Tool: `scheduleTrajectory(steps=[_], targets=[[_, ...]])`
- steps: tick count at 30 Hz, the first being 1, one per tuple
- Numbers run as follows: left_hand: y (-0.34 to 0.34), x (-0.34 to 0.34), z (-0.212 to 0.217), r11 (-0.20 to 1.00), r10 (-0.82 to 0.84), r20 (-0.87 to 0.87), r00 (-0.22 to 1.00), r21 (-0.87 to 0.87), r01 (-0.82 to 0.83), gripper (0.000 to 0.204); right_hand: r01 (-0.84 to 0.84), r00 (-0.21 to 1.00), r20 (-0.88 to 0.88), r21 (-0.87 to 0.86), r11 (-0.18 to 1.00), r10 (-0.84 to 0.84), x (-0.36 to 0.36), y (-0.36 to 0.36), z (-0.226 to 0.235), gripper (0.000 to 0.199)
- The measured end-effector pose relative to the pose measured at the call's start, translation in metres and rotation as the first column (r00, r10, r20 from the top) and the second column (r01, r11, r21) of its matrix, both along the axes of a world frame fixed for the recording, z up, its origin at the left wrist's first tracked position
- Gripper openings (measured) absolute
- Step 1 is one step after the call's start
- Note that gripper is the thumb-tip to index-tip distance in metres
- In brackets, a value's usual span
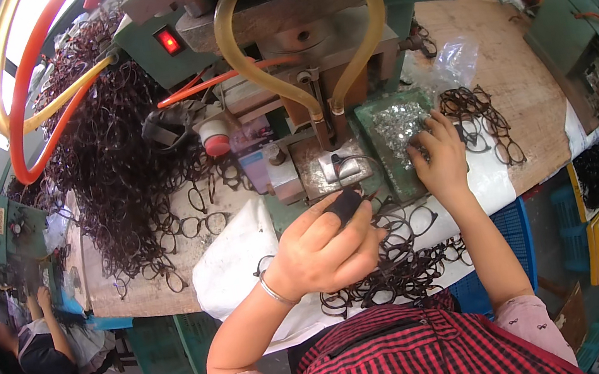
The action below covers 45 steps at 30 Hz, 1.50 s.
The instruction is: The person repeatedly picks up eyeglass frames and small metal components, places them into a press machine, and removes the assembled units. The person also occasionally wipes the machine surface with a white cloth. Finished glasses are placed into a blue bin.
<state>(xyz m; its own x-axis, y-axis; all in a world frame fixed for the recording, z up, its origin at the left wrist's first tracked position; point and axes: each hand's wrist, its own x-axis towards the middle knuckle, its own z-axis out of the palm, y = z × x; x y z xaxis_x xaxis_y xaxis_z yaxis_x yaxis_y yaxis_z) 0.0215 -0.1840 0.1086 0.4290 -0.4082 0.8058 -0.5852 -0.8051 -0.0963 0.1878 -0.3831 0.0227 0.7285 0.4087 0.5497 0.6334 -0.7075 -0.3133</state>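
My left hand [329, 249], with a black sleeve over one finger, is closed in a pinch just in front of the press. It grips a dark eyeglass frame [365, 158], whose thin rim reaches over the small metal die block [344, 173]; the fingers hide most of the frame. Over at the green tray [403, 185], my right hand [443, 160] rests with bent fingers apart, their tips touching a heap of small silvery metal pieces [400, 128]. Between my forearms lies a pile of dark eyeglass frames [400, 277] on white cloth.
The green press [145, 51] with a looped hose [223, 23] stands over the die. A tall heap of frames [100, 140] is at the left; more frames [488, 114] lie at the right. A red-capped button [217, 144] sits beside the press. Another person [43, 349] works far left.
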Motion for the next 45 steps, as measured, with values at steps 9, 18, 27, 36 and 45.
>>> scheduleTrajectory(steps=[9, 18, 27, 36, 45], targets=[[0.002, 0.002, 0.001, 1.0, 0.0, -0.005, 1.0, -0.001, 0.0, 0.029, 0.029, 0.993, -0.116, 0.276, 0.961, 0.003, 0.017, 0.003, 0.008, 0.007], [-0.008, -0.033, -0.014, 0.975, 0.068, -0.213, 0.975, -0.193, -0.111, 0.029, -0.006, 0.978, -0.19, 0.384, 0.923, 0.085, 0.01, -0.004, 0.003, 0.015], [0.119, -0.092, 0.004, 0.399, 0.863, -0.19, 0.467, -0.31, -0.863, 0.014, -0.034, 0.94, -0.292, 0.44, 0.897, 0.179, -0.013, 0.001, 0.018, 0.012], [0.199, -0.092, -0.145, 0.258, 0.879, -0.424, 0.219, 0.038, -0.965, 0.01, -0.012, 0.95, -0.283, 0.392, 0.92, 0.133, -0.016, -0.026, 0.004, 0.013], [0.193, -0.085, -0.094, -0.154, 0.781, -0.589, -0.206, 0.139, -0.978, 0.022, -0.232, 0.763, -0.411, 0.547, 0.805, 0.499, -0.046, 0.031, 0.104, 0.018]])
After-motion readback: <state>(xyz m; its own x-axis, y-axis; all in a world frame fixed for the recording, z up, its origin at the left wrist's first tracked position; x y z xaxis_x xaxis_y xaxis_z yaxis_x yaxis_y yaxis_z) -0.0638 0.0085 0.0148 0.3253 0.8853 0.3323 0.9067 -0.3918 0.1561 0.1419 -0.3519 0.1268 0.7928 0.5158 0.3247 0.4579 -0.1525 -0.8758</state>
